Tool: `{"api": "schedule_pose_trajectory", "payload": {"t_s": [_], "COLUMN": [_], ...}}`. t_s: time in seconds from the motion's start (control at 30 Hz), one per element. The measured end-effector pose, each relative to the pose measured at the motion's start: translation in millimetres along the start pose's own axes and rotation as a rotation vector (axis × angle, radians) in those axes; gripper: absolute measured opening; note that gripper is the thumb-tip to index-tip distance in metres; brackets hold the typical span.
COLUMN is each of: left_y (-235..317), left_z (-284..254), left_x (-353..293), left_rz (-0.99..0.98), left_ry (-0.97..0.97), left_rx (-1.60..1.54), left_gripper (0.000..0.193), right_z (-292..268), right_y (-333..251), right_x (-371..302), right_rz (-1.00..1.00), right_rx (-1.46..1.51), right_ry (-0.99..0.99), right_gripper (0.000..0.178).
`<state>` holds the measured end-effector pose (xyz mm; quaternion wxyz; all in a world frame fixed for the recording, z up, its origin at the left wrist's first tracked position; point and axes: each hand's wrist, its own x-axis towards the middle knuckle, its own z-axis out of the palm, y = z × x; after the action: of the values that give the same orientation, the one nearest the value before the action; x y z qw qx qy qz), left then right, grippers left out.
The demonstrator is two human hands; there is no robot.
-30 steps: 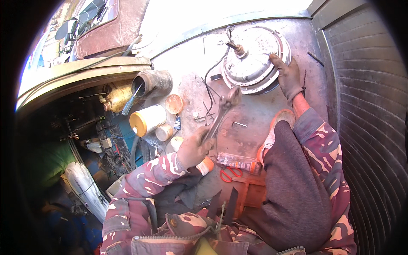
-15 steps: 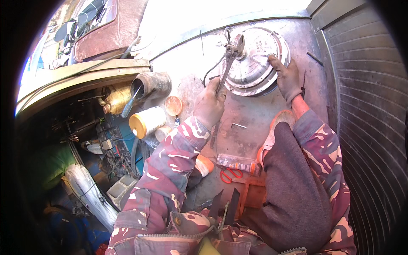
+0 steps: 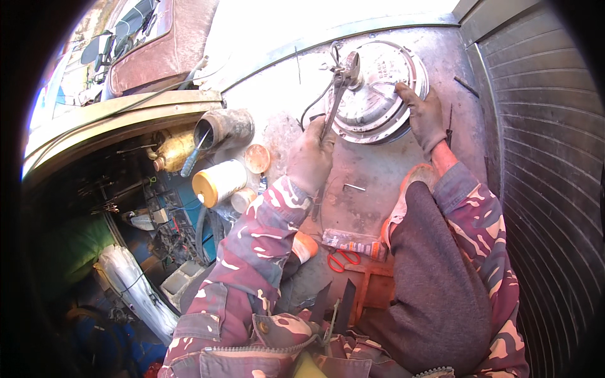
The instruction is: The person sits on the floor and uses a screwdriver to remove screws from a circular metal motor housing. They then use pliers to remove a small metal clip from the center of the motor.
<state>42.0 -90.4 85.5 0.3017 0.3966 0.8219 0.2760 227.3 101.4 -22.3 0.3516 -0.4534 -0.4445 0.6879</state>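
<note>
A round silver hub motor (image 3: 368, 110) lies on the floor ahead of me, with a dark cable (image 3: 310, 108) running from its axle. An adjustable wrench (image 3: 339, 99) has its head at the axle in the middle of the motor. My left hand (image 3: 312, 157), in a greyish glove, is closed round the wrench handle. On the right side of the motor, my right hand (image 3: 426, 118), also gloved, grips the rim with the thumb on top; its other fingers are partly hidden. Below the motor lies a small metal hex key (image 3: 355, 187).
Left of my arm are a metal pipe piece (image 3: 230, 126), a blue-handled screwdriver (image 3: 190, 162), a yellow-lidded white tub (image 3: 219, 182) and a yellowish bottle (image 3: 174, 150). Red-handled scissors (image 3: 343, 259) and a plastic packet (image 3: 354, 242) lie between my feet. A ribbed shutter (image 3: 542, 138) borders the right.
The wrench head has shifted very slightly left at the axle. Both hands keep the same holds.
</note>
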Motion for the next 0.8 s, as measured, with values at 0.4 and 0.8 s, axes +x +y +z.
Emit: {"api": "schedule_pose_trajectory", "payload": {"t_s": [0.4,0.8], "left_y": [0,13], "left_z": [3,12], "left_x": [9,4], "left_rz": [0.124,-0.019], "left_ry": [-0.049,-0.026], "left_rx": [0.079,-0.168], "left_gripper": [0.040,0.039], "right_z": [6,3], "right_y": [-9,-13], "right_x": [-5,-8], "right_rz": [0.032,0.034], "right_rx": [0.021,-0.095], "right_ry": [-0.006,0.008], "right_gripper": [0.042,0.051]}}
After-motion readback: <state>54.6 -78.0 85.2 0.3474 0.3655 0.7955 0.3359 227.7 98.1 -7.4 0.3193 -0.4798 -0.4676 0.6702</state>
